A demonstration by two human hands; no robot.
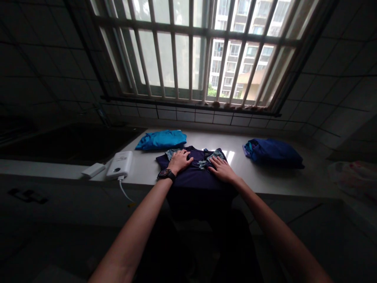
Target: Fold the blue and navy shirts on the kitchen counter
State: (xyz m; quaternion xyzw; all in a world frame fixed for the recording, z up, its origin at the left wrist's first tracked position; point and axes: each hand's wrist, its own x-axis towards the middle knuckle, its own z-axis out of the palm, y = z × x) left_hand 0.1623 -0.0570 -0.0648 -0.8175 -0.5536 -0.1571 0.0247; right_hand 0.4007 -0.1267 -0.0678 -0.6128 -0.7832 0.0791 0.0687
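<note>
The dark navy garment is lying on the white countertop, directly in front of the person, with its lower part hanging over the near edge. Patterned cloth is showing at its upper end. The left hand is lying palm down on the garment's left side, open and with its fingers extended, and it has no visible grip on the fabric. A black smartwatch is sitting on that wrist. The right hand is lying palm down on the garment's right side, likewise open with its fingers slightly spread, and it is not pinching or gathering the cloth. A folded teal garment is lying just beyond the left hand, near the top of the navy garment. A rolled blue bundle of clothing is resting farther right, well apart from the right hand. A white power bank is sitting left of the navy garment near the counter's edge, with a white cable trailing down over that edge. A small white box is lying just beyond it. A dark sink is occupying the counter's left end, while a barred window and a tiled wall are rising behind the counter.
</note>
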